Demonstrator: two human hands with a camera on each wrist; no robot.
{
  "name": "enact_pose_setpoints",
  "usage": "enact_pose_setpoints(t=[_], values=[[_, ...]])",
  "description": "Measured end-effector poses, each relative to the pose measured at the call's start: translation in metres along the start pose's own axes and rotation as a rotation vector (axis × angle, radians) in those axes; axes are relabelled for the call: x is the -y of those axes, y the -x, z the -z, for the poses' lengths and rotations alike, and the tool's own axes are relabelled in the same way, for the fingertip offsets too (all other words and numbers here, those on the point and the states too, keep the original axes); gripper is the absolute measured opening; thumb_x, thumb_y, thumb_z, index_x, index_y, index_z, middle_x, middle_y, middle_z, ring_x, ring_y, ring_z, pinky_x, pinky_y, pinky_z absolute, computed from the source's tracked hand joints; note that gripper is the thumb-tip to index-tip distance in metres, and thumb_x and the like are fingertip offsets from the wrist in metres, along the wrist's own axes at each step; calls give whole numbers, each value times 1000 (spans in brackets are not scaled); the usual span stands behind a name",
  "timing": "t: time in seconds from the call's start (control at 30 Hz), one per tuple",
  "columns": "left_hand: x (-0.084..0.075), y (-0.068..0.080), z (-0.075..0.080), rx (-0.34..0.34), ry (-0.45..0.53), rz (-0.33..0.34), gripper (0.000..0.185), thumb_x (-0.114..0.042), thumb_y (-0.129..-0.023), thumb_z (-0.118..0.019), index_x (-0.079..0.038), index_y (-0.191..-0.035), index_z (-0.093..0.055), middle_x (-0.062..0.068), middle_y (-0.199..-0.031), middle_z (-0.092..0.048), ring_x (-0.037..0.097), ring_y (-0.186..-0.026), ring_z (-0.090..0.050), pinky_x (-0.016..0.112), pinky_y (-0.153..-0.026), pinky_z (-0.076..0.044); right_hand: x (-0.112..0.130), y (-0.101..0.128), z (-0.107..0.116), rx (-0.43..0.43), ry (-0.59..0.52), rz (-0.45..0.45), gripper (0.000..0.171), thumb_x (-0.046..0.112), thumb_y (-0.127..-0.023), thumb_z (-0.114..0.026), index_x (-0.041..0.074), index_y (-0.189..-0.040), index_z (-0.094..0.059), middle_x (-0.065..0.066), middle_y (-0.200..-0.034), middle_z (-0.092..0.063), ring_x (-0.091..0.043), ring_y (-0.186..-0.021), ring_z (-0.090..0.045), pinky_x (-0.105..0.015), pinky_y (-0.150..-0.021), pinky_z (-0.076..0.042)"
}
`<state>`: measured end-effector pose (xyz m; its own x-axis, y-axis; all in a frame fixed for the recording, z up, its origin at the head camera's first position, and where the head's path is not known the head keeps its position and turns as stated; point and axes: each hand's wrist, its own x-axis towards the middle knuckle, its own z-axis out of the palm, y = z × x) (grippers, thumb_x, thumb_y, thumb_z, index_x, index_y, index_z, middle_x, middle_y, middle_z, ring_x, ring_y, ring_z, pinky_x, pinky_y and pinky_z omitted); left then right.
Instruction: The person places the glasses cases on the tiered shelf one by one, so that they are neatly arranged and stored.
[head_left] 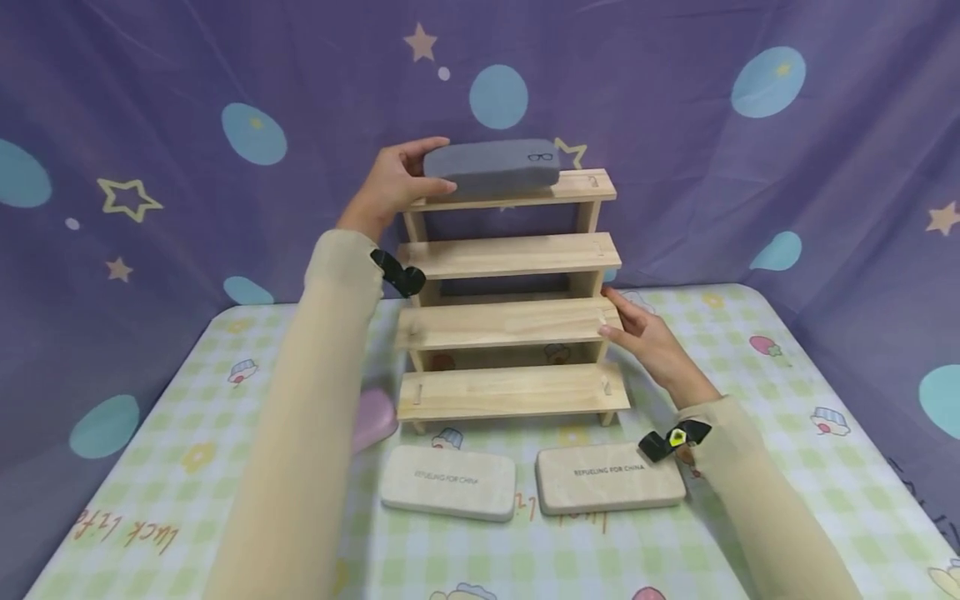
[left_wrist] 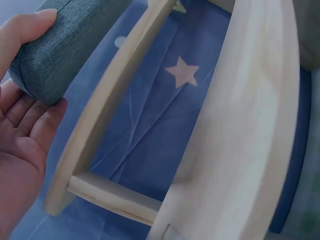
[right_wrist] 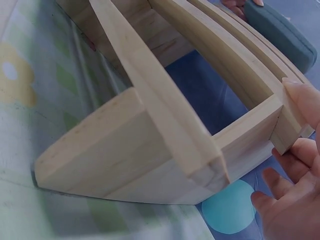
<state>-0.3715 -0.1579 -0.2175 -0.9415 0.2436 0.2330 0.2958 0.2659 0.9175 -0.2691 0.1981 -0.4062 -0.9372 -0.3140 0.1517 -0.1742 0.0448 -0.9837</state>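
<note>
Now, up near the top centre of the head view, the left hand (head_left: 390, 185) grips the end of a grey glasses case (head_left: 491, 168), thumb over the top and fingers curled beneath it. That case lies flat along the top step of the wooden tiered rack (head_left: 510, 321), its small spectacles logo facing the camera toward the right end. From the left wrist view, the case's fabric end (left_wrist: 60, 47) sits right against the fingers (left_wrist: 35, 125), with the pale shelf edge (left_wrist: 105, 105) just beside it.

Meanwhile, right of centre, the right hand (head_left: 645, 337) rests against the right end of the third step, fingers straight and loosely spread, holding nothing. In the right wrist view a fingertip (right_wrist: 305, 102) touches the corner of a step, while the other fingers (right_wrist: 280, 185) hang relaxed below it.

Down at the lower centre, two beige cases lie flat on the checked tablecloth (head_left: 787, 467): the left one (head_left: 448, 482) and the right one (head_left: 609, 477) side by side, just apart, in front of the rack. A pink object (head_left: 372, 418) peeks out behind the left sleeve (head_left: 300, 433), mostly hidden. Behind everything hangs a purple backdrop (head_left: 712, 167) with stars and blue dots.
</note>
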Motion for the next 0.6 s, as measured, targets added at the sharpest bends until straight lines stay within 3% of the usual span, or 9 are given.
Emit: enact_pose_setpoints(t=[0.03,0.1,0.27,0.33,0.4,0.6], values=[[4,-3,1,-12,1,14,67,-9,-75,-79,-20,-135,-53,-3,-60,-23,15,-54,-20,26,-52,-26,0,0,0,-1,-3,1,70,9,-94,-57,2,-149,-16,-11,-157,-12,-23,-143,-12,-24,-111,-21],[6,-6,2,-25,4,51,68,-10,-75,-79,-23,-136,-53,-8,-69,-40,11,-59,-31,25,-56,-32,1,0,-1,-2,-1,-5,69,9,-94,-57,3,-150,-17,-10,-157,-13,-22,-143,-12,-25,-112,-19],[8,-10,4,-34,-38,94,68,-11,-75,-80,-25,-136,-53,-10,-98,-47,10,-79,-37,28,-71,-34,2,0,-5,2,-1,-23,69,11,-94,-57,5,-150,-18,-8,-157,-13,-19,-144,-9,-29,-113,-16],[8,-12,1,-25,-52,88,68,-11,-75,-80,-25,-136,-53,-4,-96,-46,12,-78,-32,30,-72,-31,2,1,-5,-2,2,-28,69,11,-94,-57,5,-150,-17,-8,-157,-13,-20,-144,-10,-30,-113,-16],[7,-14,-1,-8,-60,90,69,-11,-75,-79,-25,-136,-52,-8,-110,-49,12,-82,-33,30,-75,-33,3,2,-4,-6,14,-30,69,11,-94,-57,6,-150,-17,-8,-157,-13,-20,-144,-9,-30,-113,-15],[7,-20,-6,-6,-41,107,68,-7,-75,-79,-24,-136,-53,-6,-83,-41,12,-73,-32,29,-70,-33,4,3,0,-9,29,-26,68,12,-94,-58,7,-150,-19,-8,-157,-15,-20,-144,-10,-29,-113,-15]])
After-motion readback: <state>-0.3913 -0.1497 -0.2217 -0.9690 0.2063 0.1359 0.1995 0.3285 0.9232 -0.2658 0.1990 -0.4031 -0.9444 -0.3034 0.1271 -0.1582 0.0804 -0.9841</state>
